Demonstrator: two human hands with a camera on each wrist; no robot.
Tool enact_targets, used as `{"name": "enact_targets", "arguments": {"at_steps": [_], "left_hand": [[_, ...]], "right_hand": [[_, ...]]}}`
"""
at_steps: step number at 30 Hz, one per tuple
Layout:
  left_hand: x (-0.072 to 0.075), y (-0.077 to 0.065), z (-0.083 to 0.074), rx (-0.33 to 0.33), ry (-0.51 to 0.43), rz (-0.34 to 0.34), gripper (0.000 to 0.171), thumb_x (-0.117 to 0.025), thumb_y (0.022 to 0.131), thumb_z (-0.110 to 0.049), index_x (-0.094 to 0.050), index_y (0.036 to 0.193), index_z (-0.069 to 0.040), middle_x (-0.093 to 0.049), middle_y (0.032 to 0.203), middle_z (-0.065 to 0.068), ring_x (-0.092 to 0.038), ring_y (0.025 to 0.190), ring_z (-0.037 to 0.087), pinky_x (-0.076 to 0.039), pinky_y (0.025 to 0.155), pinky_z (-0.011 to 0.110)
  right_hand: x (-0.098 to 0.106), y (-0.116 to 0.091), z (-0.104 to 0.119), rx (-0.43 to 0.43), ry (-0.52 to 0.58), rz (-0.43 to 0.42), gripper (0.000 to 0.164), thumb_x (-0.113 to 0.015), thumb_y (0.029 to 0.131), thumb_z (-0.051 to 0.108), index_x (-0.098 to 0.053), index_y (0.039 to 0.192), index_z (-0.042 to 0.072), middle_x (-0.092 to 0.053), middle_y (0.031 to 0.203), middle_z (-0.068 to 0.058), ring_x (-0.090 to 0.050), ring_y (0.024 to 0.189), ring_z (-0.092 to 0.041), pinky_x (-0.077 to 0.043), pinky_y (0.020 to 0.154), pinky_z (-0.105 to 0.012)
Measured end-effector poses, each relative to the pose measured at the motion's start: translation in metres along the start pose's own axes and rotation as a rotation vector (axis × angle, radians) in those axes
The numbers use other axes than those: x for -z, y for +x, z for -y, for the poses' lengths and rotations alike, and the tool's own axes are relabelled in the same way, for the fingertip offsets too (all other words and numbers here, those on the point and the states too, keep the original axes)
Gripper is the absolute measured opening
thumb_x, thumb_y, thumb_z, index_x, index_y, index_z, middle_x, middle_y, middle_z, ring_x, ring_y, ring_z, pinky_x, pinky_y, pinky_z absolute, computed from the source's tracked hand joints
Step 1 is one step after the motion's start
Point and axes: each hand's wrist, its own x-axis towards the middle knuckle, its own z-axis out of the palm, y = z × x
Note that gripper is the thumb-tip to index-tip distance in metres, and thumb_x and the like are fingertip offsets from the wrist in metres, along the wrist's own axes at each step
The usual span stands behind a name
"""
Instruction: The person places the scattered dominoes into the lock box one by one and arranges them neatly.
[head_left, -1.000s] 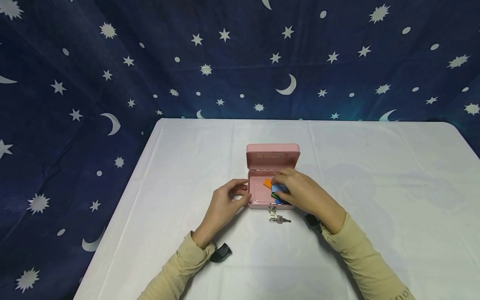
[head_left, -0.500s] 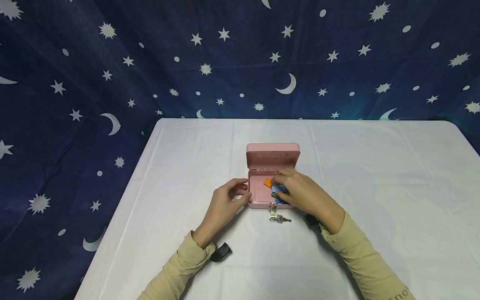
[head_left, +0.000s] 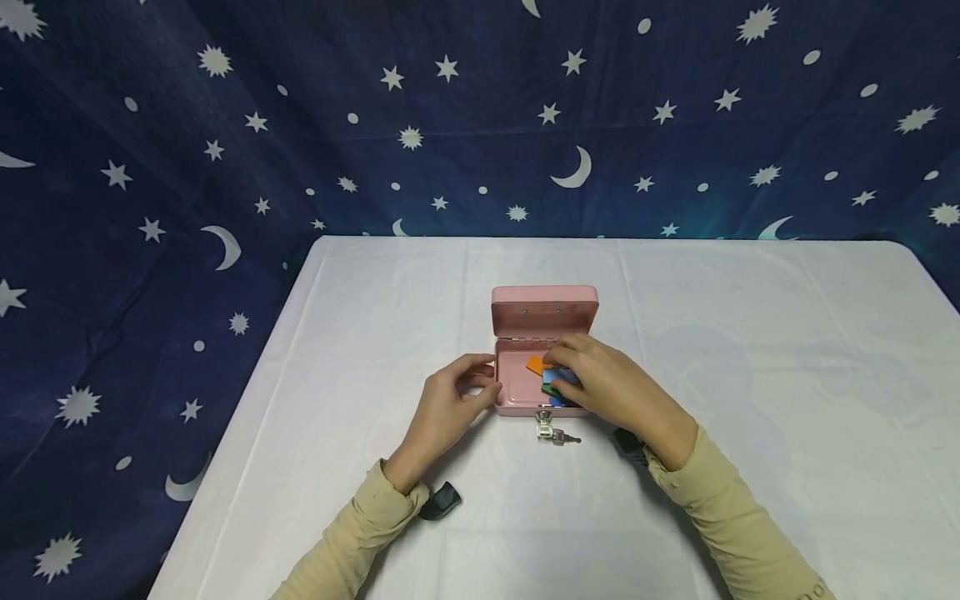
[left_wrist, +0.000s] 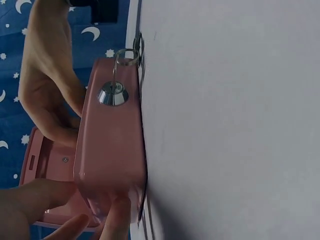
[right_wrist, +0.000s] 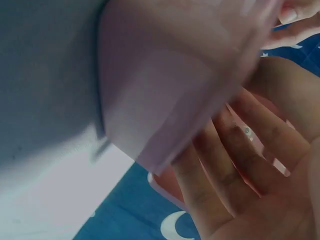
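Note:
A pink cash box (head_left: 517, 387) stands on the table with its lid (head_left: 544, 313) raised. My left hand (head_left: 446, 408) holds it at the left front corner, thumb at the rim and fingers along the outer side. My right hand (head_left: 606, 383) reaches into the right half; its thumb and fingers pinch a light-blue flat piece (head_left: 552, 375). Close by in the box are a green piece (head_left: 548, 389), a darker blue piece (head_left: 556, 402) and an orange piece (head_left: 534, 365). The hand covers part of them, so their kind cannot be told.
A key sits in the lock (left_wrist: 113, 93) at the box's front, with a ring and a second key (head_left: 564, 437) hanging from it. White cloth covers the table (head_left: 375, 333). Behind it hangs a dark blue curtain (head_left: 480, 158) with stars and moons.
Very little differs. The right wrist has shifted slightly to the right while its fingers stay among the pieces. The left hand keeps its place on the box.

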Motion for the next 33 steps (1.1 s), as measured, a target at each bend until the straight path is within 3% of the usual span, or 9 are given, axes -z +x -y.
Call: {"name": "enact_targets", "arguments": {"at_steps": [5,11,20,27,30,33], "left_hand": [[0.004,0.001,-0.003,-0.018,-0.03,-0.003,0.036,-0.072,0.089,-0.004,-0.065,0.124,-0.002,-0.073,0.104,0.013,-0.071,0.095,0.023,-0.058,0.072,0.022],[0.013,0.003,-0.013,-0.06,0.012,-0.027,0.036,-0.072,0.09,-0.006,-0.065,0.125,-0.003,-0.07,0.117,0.012,-0.07,0.1,0.022,-0.059,0.077,0.026],[0.023,0.003,-0.024,-0.147,0.083,-0.046,0.038,-0.072,0.09,-0.008,-0.064,0.126,-0.004,-0.067,0.124,0.013,-0.067,0.108,0.027,-0.059,0.085,0.032],[0.025,0.001,-0.026,-0.31,0.308,-0.09,0.044,-0.075,0.089,-0.019,-0.063,0.129,-0.008,-0.065,0.129,0.005,-0.063,0.117,0.025,-0.051,0.1,0.035],[0.026,0.0,-0.024,-0.357,0.405,-0.112,0.048,-0.075,0.088,-0.025,-0.061,0.133,-0.012,-0.061,0.135,0.004,-0.056,0.126,0.02,-0.046,0.107,0.038],[0.028,-0.002,-0.023,-0.391,0.477,-0.12,0.054,-0.074,0.088,-0.031,-0.059,0.136,-0.014,-0.057,0.141,0.005,-0.05,0.133,0.019,-0.042,0.111,0.04]], "right_hand": [[0.008,-0.003,0.001,-0.002,0.002,-0.022,0.03,-0.078,0.085,0.012,-0.069,0.112,0.003,-0.063,0.107,-0.008,-0.059,0.092,-0.02,-0.056,0.08,-0.038],[0.019,-0.008,-0.001,0.004,0.004,-0.079,0.032,-0.077,0.086,0.01,-0.067,0.115,0.002,-0.06,0.107,-0.009,-0.055,0.087,-0.018,-0.053,0.074,-0.035],[0.035,-0.023,-0.011,0.023,0.005,-0.169,0.041,-0.076,0.086,0.012,-0.063,0.124,0.003,-0.059,0.118,-0.01,-0.058,0.106,-0.024,-0.054,0.086,-0.043],[0.041,-0.039,-0.017,-0.006,-0.051,-0.234,0.054,-0.078,0.084,0.01,-0.056,0.133,0.002,-0.054,0.126,-0.014,-0.052,0.115,-0.03,-0.054,0.081,-0.047],[0.041,-0.043,-0.018,-0.012,-0.061,-0.254,0.063,-0.08,0.083,0.011,-0.051,0.138,0.003,-0.05,0.132,-0.016,-0.049,0.116,-0.031,-0.053,0.077,-0.045],[0.039,-0.047,-0.019,-0.014,-0.048,-0.257,0.073,-0.081,0.081,0.012,-0.045,0.143,0.001,-0.044,0.139,-0.019,-0.046,0.119,-0.034,-0.051,0.081,-0.047]]}}
